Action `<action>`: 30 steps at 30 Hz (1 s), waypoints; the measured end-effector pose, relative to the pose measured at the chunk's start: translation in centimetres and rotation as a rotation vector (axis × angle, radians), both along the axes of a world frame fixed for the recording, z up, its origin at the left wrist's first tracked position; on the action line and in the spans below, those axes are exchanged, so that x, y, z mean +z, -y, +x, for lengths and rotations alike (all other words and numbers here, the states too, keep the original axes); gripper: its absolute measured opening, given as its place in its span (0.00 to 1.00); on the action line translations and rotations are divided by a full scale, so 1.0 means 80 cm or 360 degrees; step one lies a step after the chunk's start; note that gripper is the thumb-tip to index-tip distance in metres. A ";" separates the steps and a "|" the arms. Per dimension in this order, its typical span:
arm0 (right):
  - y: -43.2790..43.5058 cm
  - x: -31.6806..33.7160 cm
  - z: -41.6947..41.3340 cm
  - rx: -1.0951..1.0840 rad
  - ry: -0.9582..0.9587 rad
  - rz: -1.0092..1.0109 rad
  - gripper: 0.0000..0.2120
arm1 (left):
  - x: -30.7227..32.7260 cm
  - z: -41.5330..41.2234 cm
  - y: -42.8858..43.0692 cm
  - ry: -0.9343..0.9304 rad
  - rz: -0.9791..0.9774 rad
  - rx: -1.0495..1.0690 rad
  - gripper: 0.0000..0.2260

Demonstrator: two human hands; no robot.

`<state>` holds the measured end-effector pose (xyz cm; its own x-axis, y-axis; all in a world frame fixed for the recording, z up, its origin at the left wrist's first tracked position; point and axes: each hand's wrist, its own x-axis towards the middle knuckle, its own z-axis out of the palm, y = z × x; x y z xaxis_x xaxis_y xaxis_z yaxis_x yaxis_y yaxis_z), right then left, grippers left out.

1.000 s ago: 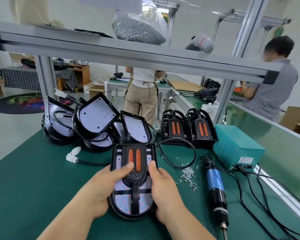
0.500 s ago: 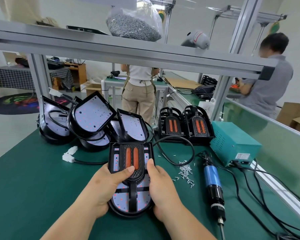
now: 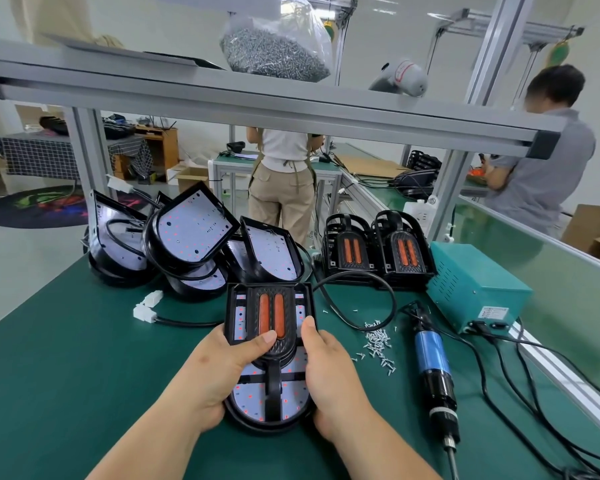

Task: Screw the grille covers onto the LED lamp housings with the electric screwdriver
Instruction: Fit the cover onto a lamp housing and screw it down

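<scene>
A black LED lamp housing (image 3: 270, 400) lies flat on the green table in front of me, with a black grille cover (image 3: 270, 315) bearing two orange strips set on top. My left hand (image 3: 219, 372) grips the housing's left side, its thumb pressing on the grille's lower part. My right hand (image 3: 329, 372) holds the right side, thumb along the cover's edge. The blue-and-black electric screwdriver (image 3: 433, 372) lies on the table to the right, untouched. A small heap of loose screws (image 3: 378, 344) sits between the lamp and the screwdriver.
Several uncovered housings (image 3: 194, 233) are piled at the back left. Two lamps with grilles (image 3: 378, 251) stand at the back centre. A teal power box (image 3: 475, 285) and cables (image 3: 534, 393) occupy the right. An overhead shelf holds a bag of screws (image 3: 274, 46). Two people work beyond.
Both hands stay on the lamp. The housing and grille have shifted slightly toward me with small thumb adjustments; the view has tilted a little.
</scene>
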<state>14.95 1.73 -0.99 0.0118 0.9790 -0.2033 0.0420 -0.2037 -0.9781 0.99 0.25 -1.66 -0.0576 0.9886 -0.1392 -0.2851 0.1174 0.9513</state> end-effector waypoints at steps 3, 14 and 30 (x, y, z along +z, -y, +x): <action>-0.001 0.000 0.001 -0.0013 -0.0025 -0.0012 0.25 | 0.000 0.000 -0.001 -0.0010 -0.0013 0.0000 0.21; -0.002 -0.002 -0.001 0.0003 -0.0080 -0.0011 0.24 | 0.002 0.001 -0.001 -0.0033 -0.0015 -0.0005 0.20; -0.003 -0.003 0.004 0.0198 -0.0163 0.0050 0.16 | 0.003 0.001 0.001 -0.0158 0.0065 0.0039 0.14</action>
